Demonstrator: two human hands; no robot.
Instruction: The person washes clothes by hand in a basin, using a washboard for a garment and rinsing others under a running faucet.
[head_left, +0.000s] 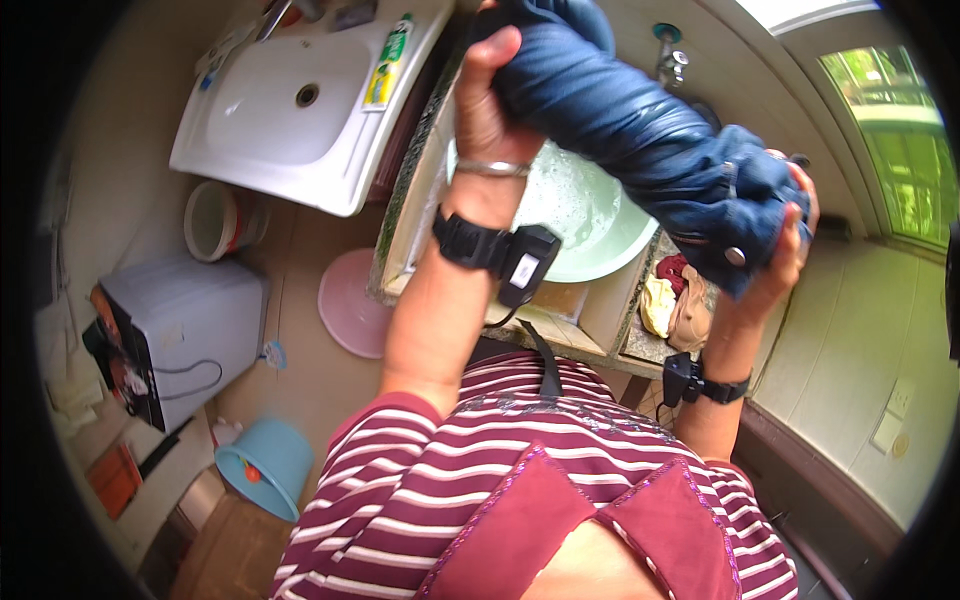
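A wet blue denim garment (615, 120), bunched lengthwise into a thick roll, stretches between my hands. My left hand (491, 105) grips its upper end, the thumb lying over the cloth. At the lower right end, near a metal button and a zip, my right hand (791, 232) holds the fabric from the side. Beneath the roll sits a pale green basin (600, 259) with sudsy water, partly hidden by the denim and my left forearm. The basin stands inside a tiled trough (600, 315).
Left of the trough is a white washbasin (255, 150) with a toothpaste tube (388, 64) on its rim. Small garments (679, 300) lie on the stone ledge at right. A tap (671, 64) projects from the wall. A pink lid-like disc (352, 304) and blue bucket (289, 457) are at lower left.
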